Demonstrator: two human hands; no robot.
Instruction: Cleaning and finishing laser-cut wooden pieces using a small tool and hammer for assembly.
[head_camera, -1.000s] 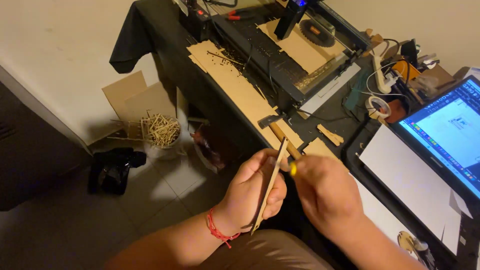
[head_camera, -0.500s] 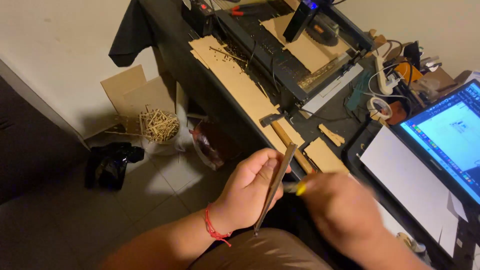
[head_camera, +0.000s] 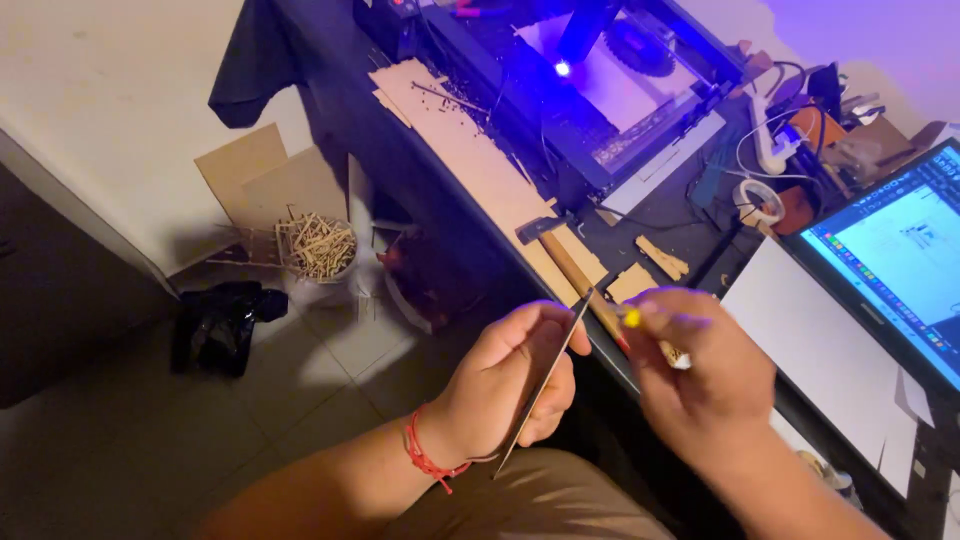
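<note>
My left hand (head_camera: 510, 385) grips a thin flat wooden strip (head_camera: 548, 378), seen edge-on and running from my lap up to the desk edge. My right hand (head_camera: 695, 375) pinches a small tool with a yellow tip (head_camera: 632, 318) right beside the strip's upper end. A red thread bracelet (head_camera: 425, 458) circles my left wrist. Just beyond both hands a hammer with a wooden handle (head_camera: 572, 262) lies on the desk.
A laser cutting machine (head_camera: 590, 90) glows blue on the dark desk (head_camera: 660, 210), beside a long perforated board (head_camera: 470, 150). An open laptop (head_camera: 900, 260) and a white sheet (head_camera: 800, 350) lie at the right. A bin of wooden sticks (head_camera: 315, 248), cardboard and a black bag (head_camera: 220, 320) are on the floor.
The machine's head now shines a blue light that tints the desk and wall. My hands have shifted slightly, with the strip still held and the yellow-tipped tool at its upper end.
</note>
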